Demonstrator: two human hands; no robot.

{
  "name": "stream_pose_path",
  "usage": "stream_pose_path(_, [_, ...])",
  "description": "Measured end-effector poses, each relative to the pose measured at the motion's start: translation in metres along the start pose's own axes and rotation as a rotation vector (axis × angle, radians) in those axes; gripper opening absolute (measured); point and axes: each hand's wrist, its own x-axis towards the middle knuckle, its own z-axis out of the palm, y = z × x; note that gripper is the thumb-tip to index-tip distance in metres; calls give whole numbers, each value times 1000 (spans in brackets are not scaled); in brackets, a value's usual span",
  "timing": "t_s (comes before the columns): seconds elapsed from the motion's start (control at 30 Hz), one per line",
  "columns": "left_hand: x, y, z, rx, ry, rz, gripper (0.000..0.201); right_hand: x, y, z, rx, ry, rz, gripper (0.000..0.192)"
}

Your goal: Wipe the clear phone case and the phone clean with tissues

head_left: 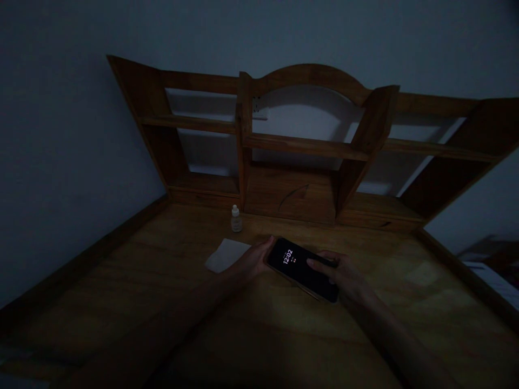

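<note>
A dark smartphone [306, 278] is held sideways above the wooden desk, its screen dim apart from a clock reading 12:02. My left hand [258, 258] grips the phone's top end, with the thumb along the edge. At the other end, my right hand [344, 274] holds the phone, and one digit lies over the screen. The fingers beneath the phone are hidden. Just beyond my left hand, a white sheet of paper [227, 255] lies on the desk. Behind the paper stands a small dropper-type bottle [235, 220] with a white cap.
A wooden shelf unit [290, 141] stands along the back of the desk [182, 243], against the wall. A power socket [259, 111] shows through its middle opening. Raised wooden edges run along both sides of the desk. White items [492, 281] lie beyond the right edge. The room is dark.
</note>
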Motion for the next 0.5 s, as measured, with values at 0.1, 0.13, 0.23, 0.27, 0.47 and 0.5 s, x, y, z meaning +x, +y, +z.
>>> stream_pose_path(0.1, [-2,-3,3,-10,-29,-18,32,0,-1,0,9,11,10,41])
stream_pose_path(0.13, [-2,-4,3,-9,-39,-21,34,-1,-2,-1,-7,16,22,41])
stream_pose_path(0.23, [0,-6,1,5,-45,-18,40,-5,-8,-1,-70,15,35,41])
stream_pose_path(0.27, [1,-7,-1,11,-39,-14,43,-7,-11,0,-75,8,25,40])
stream_pose_path(0.47, [-1,-8,-7,100,2,66,58,-16,-19,7,-43,-17,-49,37])
stream_pose_path(0.5, [-3,-7,-7,138,7,68,62,-17,-20,8,-49,-1,-48,37])
